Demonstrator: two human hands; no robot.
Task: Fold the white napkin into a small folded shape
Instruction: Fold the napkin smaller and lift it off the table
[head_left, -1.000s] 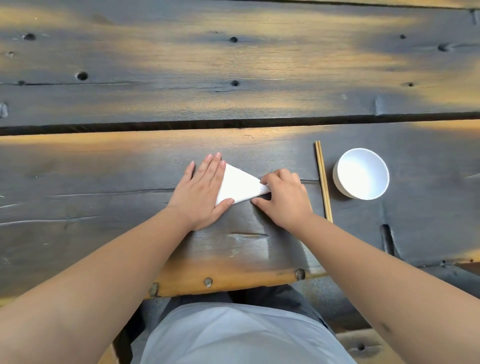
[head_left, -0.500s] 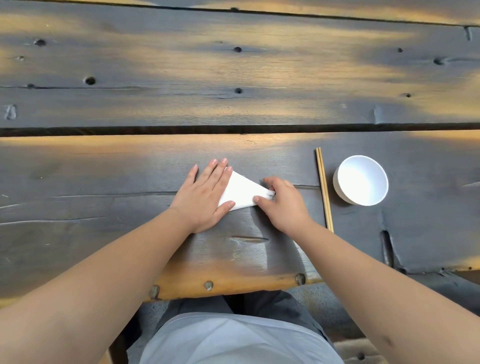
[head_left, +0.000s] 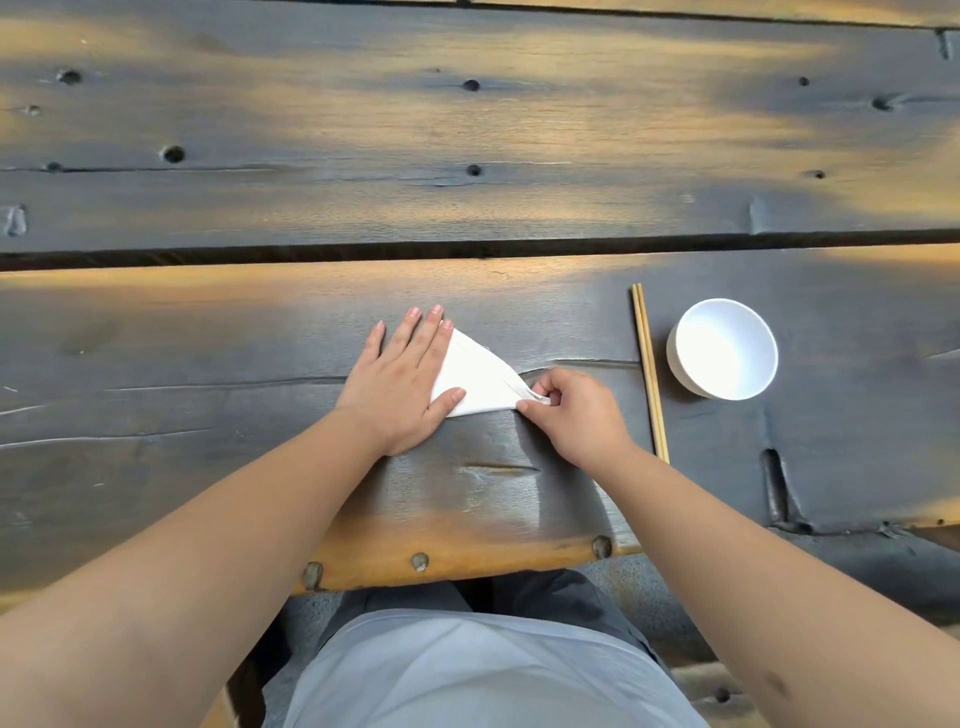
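Note:
The white napkin (head_left: 480, 379) lies on the dark wooden table (head_left: 467, 156) as a folded triangle whose narrow tip points right. My left hand (head_left: 402, 382) rests flat on its wide left part, fingers spread, and hides that side. My right hand (head_left: 569, 410) pinches the right tip of the napkin between thumb and fingers, lifting it slightly off the wood.
A pair of wooden chopsticks (head_left: 649, 371) lies just right of my right hand, pointing away from me. A white bowl (head_left: 722, 348) stands right of them. A gap between table planks (head_left: 467, 249) runs across behind the napkin. The table's near edge (head_left: 457, 561) is close to my body.
My right hand went from pressing on the napkin's right tip to pinching and raising it. My left hand stayed flat on the napkin.

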